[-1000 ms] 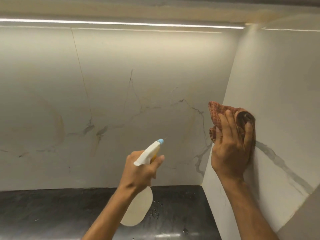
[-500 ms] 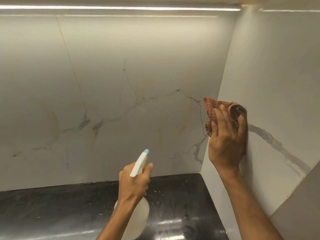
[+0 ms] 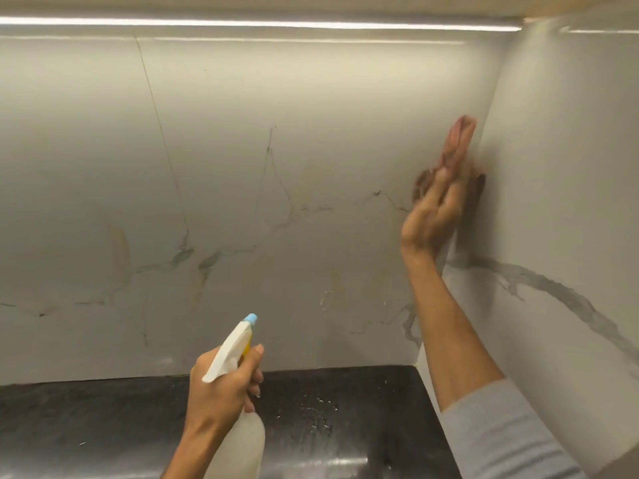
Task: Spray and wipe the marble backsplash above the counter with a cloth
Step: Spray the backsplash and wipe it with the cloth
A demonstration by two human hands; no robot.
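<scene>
The white marble backsplash (image 3: 276,174) with grey and yellowish veins fills the view above the dark counter (image 3: 103,420). My right hand (image 3: 432,216) presses a reddish-brown cloth (image 3: 458,140) into the corner where the back wall meets the right side wall (image 3: 570,202); the cloth is blurred and sticks up above my fingers. My left hand (image 3: 221,385) grips a white spray bottle (image 3: 238,344) with a blue nozzle tip, held low over the counter and pointed up at the back wall. A few small white droplets mark the marble near the lower centre.
A light strip (image 3: 259,24) runs under the cabinet along the top. Wet spots and droplets (image 3: 318,413) lie on the black counter near the corner. A grey sleeve covers my right forearm at the lower right.
My right hand has swept the cloth from the right side wall up and left into the corner. The left hand with the bottle stays low, the view has tilted slightly.
</scene>
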